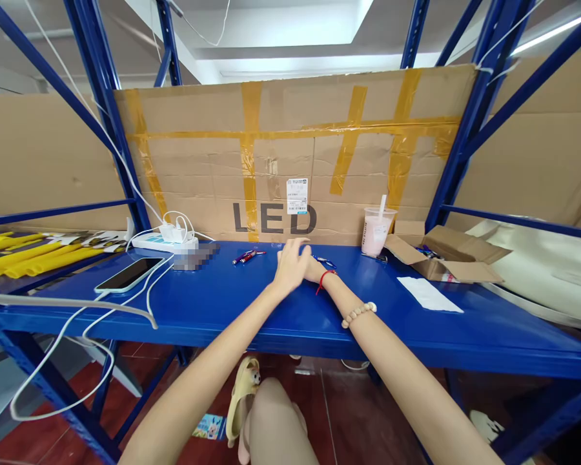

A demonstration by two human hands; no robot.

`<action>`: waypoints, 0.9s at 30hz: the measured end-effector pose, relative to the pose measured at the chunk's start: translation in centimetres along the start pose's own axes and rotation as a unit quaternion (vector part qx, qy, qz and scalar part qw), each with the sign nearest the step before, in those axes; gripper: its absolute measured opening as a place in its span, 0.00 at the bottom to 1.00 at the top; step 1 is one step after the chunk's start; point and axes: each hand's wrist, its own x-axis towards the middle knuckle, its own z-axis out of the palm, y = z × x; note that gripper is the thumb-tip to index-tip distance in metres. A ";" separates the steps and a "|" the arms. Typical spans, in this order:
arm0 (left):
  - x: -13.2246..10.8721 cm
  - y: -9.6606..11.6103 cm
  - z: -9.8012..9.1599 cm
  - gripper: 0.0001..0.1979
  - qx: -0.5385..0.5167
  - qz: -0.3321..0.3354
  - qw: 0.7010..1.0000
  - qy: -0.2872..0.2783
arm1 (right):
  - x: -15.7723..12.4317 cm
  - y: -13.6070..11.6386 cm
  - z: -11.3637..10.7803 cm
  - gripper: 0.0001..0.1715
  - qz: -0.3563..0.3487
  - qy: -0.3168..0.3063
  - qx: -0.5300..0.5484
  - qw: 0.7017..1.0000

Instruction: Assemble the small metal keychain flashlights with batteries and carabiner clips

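Observation:
Both hands meet above the middle of the blue tabletop. My left hand [290,266] has its fingers bent inward toward the other hand; whatever they hold, if anything, is hidden. Partly behind it is my right hand [314,268], its fingers covered by the left, so its grip cannot be seen. A red cord and a beaded bracelet [359,314] circle the right wrist and forearm. Just beyond the right hand lie blue pens [325,262], partly covered by it. To the left of my hands, red and blue pens [248,256] lie together on the table.
A pink drink cup [375,234] with a straw stands at the right, near an open cardboard box [448,255] and a white paper [428,294]. On the left are a phone [130,276], a power strip [164,242] and looping white cables. Taped cardboard [198,174] walls the back.

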 end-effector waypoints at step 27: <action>1.4 -6.8 -2.4 0.25 -0.301 -0.300 0.904 -0.046 | -1.1 0.3 -0.7 0.34 0.077 0.089 0.099 0.988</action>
